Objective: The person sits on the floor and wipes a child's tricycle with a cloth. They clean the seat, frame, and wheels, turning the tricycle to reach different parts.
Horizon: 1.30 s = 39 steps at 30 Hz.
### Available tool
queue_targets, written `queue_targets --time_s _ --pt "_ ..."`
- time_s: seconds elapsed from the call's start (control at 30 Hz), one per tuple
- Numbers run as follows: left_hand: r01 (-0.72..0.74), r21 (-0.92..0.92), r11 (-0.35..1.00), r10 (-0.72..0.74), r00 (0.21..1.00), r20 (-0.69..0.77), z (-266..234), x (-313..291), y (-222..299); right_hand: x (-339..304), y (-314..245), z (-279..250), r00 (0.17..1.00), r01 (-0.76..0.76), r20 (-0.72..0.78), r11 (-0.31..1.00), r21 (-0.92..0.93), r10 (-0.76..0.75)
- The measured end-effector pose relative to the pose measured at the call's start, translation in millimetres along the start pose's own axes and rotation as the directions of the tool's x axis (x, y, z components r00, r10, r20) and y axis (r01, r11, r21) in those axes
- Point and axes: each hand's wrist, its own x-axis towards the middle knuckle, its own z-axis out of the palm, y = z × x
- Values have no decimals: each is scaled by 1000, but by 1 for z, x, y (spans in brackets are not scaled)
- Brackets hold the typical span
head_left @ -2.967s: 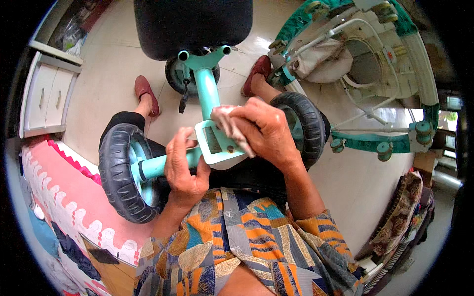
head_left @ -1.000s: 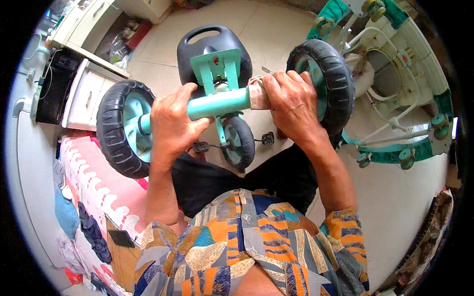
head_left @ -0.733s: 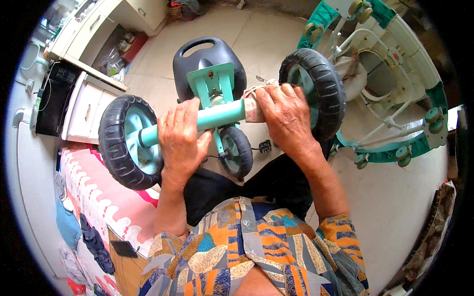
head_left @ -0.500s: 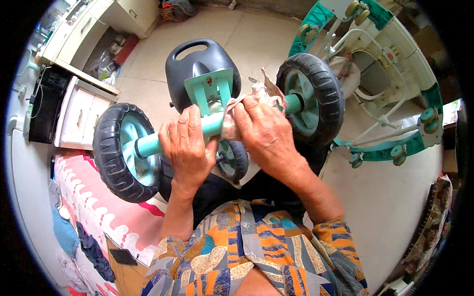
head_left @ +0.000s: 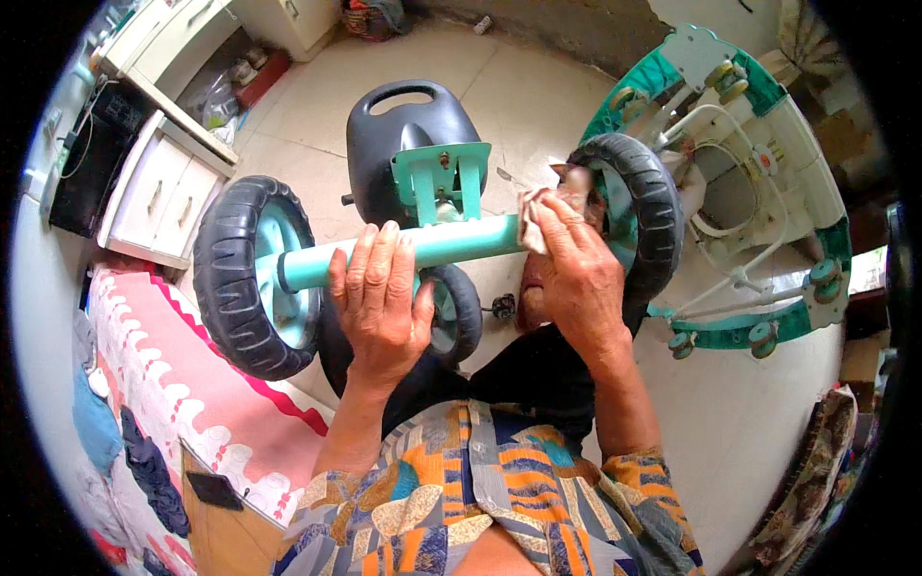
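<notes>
A child's tricycle lies tipped over in front of me, its teal axle tube running crosswise between two black ridged wheels. My left hand holds the tube near the left wheel, fingers over the top and thumb below. Bunched under my right hand is a pinkish-white cloth, pressed on the tube's right end beside the right wheel. Behind the tube sits a black plastic seat on a teal bracket. A smaller wheel and a pedal show below the tube.
To the right, an upturned green and white baby walker with small castors rests on the tiled floor. White drawers stand at left, near a bed with a pink cover. A dark phone lies at lower left.
My right hand and the cloth have slid right along the tube to the right wheel. The left hand's fingers have straightened somewhat. The whole view has shifted slightly.
</notes>
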Motion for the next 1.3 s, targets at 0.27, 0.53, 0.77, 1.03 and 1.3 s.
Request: queue_targets --time_s 0.27,0.53,0.77,1.03,1.3 --pt "-23 111 994 28 999 -41 12 -8 -2 2 -35 19 984 165 -81 978 129 -156" --pt "114 11 993 -112 991 -72 16 -25 -3 42 -59 28 913 405 -187 864 300 -363" --pt "58 -109 992 -75 985 -156 4 -16 -20 68 -60 65 924 382 -132 866 324 -358" --pt "83 -65 994 -105 847 -521 -86 -19 -54 76 -61 77 920 390 -123 850 354 -371" --pt "167 64 984 -164 985 -51 -17 38 -70 71 -57 74 905 425 -142 864 270 -401"
